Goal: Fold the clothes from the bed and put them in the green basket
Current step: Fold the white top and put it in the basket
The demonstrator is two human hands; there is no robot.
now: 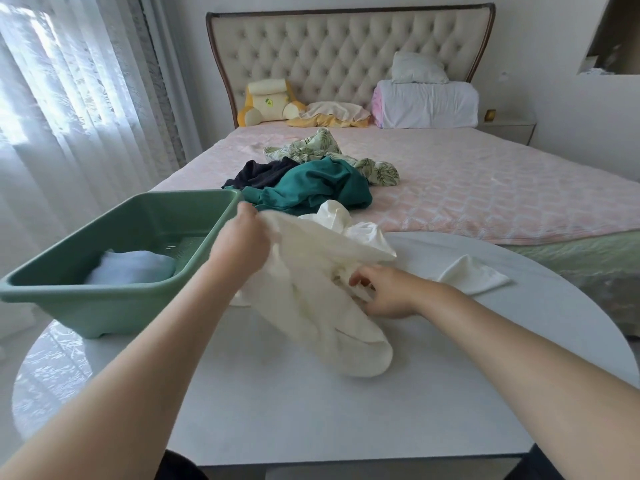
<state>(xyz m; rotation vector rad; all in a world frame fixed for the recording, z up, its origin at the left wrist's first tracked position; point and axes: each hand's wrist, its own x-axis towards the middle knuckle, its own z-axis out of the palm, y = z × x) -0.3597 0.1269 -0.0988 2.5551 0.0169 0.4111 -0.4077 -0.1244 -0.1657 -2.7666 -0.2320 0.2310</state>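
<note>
- Cream cloth: the cream garment is the piece in hand. It is bunched and unfolded, its lower end resting on the white table and its upper edge raised toward the basket side.
- Your left hand grips that raised upper edge. The back of the hand faces the camera and the fingers are hidden in the cloth.
- Your right hand sits at the garment's crumpled middle, fingers curled into the folds, apparently pinching a layer.
- The green basket stands on the table's left part, just beside your left hand. It holds one pale blue item, too blurred to tell how neatly it is folded.
- A small white cloth lies flat on the table to the right. You cannot tell whether it is a separate piece or part of the cream garment.
- On the bed, heaped together and unfolded, lie a teal garment, a dark navy garment and a leaf-print garment.
- Progress, as judged: early. One item appears to be done and the cream piece has no fold yet. At least three garments wait on the bed, so most of the folding and loading is left.
</note>
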